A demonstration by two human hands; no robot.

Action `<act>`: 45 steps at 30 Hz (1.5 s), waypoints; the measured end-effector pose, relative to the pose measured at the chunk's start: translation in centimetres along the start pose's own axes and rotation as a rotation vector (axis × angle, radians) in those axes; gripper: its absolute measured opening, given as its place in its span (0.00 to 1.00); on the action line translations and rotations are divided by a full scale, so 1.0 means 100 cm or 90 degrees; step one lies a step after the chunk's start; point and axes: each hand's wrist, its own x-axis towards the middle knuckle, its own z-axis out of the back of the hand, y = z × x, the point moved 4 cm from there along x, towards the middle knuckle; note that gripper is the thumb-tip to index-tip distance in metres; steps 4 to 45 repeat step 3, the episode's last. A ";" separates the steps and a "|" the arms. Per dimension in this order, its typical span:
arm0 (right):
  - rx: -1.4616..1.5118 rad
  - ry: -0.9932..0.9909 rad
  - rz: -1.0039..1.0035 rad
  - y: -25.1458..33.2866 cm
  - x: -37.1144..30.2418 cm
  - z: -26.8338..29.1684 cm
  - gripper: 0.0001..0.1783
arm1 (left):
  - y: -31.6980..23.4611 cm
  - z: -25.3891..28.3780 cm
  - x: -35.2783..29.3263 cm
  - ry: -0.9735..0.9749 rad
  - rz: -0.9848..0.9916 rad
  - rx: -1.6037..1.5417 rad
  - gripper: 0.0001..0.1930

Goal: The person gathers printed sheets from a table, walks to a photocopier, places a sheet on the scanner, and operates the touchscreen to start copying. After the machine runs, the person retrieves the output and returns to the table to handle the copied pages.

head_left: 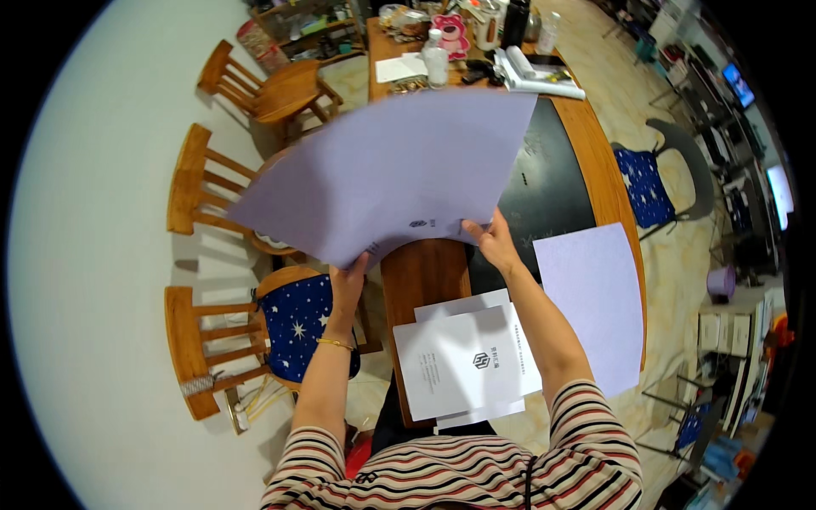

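A large lilac sheet [399, 161], curved and with small dark print along its near edge, is held up over the table. My left hand [348, 279] grips its near left edge, thumb on top. At the near right edge my right hand [495, 238] pinches the same sheet. Below, a stack of white printed papers [450, 365] with a dark hexagonal emblem lies at the table's near end. A second lilac sheet [595, 297] lies flat to the right of my right forearm.
The wooden table [425, 272] has a dark inset panel [561, 170]. Bottles [436, 64], a pink bear-shaped item [450, 36] and papers crowd its far end. Wooden chairs [191, 183] line the left side; a grey chair [680, 170] stands right.
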 end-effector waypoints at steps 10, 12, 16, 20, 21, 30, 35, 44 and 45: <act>0.020 0.035 -0.147 -0.009 -0.004 0.009 0.29 | 0.011 -0.017 0.002 0.043 0.191 -0.059 0.25; 0.020 0.035 -0.147 -0.009 -0.004 0.009 0.29 | 0.011 -0.017 0.002 0.043 0.191 -0.059 0.25; 0.020 0.035 -0.147 -0.009 -0.004 0.009 0.29 | 0.011 -0.017 0.002 0.043 0.191 -0.059 0.25; 0.020 0.035 -0.147 -0.009 -0.004 0.009 0.29 | 0.011 -0.017 0.002 0.043 0.191 -0.059 0.25; 0.020 0.035 -0.147 -0.009 -0.004 0.009 0.29 | 0.011 -0.017 0.002 0.043 0.191 -0.059 0.25; 0.020 0.035 -0.147 -0.009 -0.004 0.009 0.29 | 0.011 -0.017 0.002 0.043 0.191 -0.059 0.25; 0.020 0.035 -0.147 -0.009 -0.004 0.009 0.29 | 0.011 -0.017 0.002 0.043 0.191 -0.059 0.25; 0.020 0.035 -0.147 -0.009 -0.004 0.009 0.29 | 0.011 -0.017 0.002 0.043 0.191 -0.059 0.25; 0.020 0.035 -0.147 -0.009 -0.004 0.009 0.29 | 0.011 -0.017 0.002 0.043 0.191 -0.059 0.25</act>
